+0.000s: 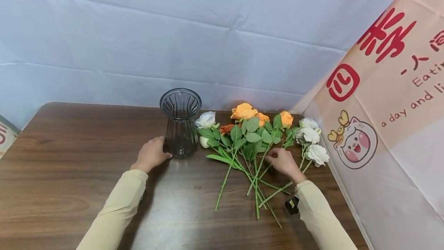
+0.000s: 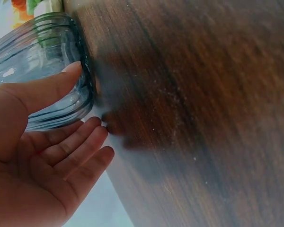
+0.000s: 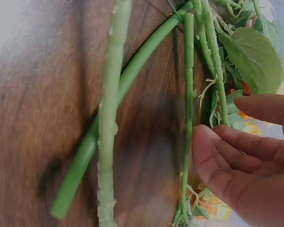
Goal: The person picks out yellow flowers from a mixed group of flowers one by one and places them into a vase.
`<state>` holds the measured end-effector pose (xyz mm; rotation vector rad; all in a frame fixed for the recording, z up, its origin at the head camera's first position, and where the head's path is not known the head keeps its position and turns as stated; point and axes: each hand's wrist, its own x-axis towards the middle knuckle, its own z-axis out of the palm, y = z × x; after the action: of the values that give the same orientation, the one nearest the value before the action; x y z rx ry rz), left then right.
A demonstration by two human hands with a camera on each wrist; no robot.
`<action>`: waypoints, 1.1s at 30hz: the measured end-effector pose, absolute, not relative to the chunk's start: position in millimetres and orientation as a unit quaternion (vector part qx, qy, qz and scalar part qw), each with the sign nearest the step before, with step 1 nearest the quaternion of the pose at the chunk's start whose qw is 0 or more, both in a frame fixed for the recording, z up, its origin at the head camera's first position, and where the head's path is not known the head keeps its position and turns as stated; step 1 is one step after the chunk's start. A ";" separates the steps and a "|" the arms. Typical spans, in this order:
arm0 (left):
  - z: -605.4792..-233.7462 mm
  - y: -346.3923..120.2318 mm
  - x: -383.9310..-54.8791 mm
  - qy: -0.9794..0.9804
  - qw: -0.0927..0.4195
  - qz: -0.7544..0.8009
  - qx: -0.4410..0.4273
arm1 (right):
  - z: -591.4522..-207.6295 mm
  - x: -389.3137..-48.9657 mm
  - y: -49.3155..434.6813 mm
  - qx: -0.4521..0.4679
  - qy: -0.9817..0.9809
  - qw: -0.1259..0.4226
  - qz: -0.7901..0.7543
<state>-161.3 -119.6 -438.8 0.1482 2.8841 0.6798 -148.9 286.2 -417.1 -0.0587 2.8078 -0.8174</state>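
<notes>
A grey ribbed glass vase [image 1: 181,136] with a flared rim stands upright near the table's back edge. My left hand [image 1: 151,154] is at its lower left side. In the left wrist view the straight thumb [image 2: 52,87] lies against the glass, while the other fingers are loosely spread by the base. To the right lies a loose pile of artificial flowers, with orange roses [image 1: 244,111], white flowers [image 1: 308,135] and crossing green stems [image 1: 227,182]. My right hand [image 1: 282,162] is among the stems. Its thumb and fingers stand apart beside a thin stem [image 3: 188,94], with no grip visible.
A bluish-white rose [image 1: 206,120] lies close to the vase's right side. A black object [image 1: 292,205] is by the right wrist. White cloth [image 1: 138,41] rises behind the brown wooden table [image 1: 86,157], and a printed banner [image 1: 381,119] borders it on the right.
</notes>
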 end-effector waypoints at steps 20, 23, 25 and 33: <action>-441.7 -119.8 -160.1 0.968 0.071 0.235 0.050 | -432.7 -168.5 285.6 0.115 0.876 0.139 -0.447; -441.8 -120.2 -159.5 0.969 0.066 0.235 0.049 | -432.8 -169.0 286.6 0.117 0.866 0.140 -0.465; -441.8 -120.2 -159.4 0.969 0.064 0.234 0.048 | -432.7 -169.0 287.2 0.119 0.860 0.140 -0.477; -442.9 -119.4 -159.7 0.970 0.061 0.231 0.049 | -432.6 -170.8 290.6 0.130 0.829 0.153 -0.522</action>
<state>-159.7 -119.4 -442.9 0.1484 2.9340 0.6978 -170.8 290.6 -432.6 0.3734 2.3777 -1.4968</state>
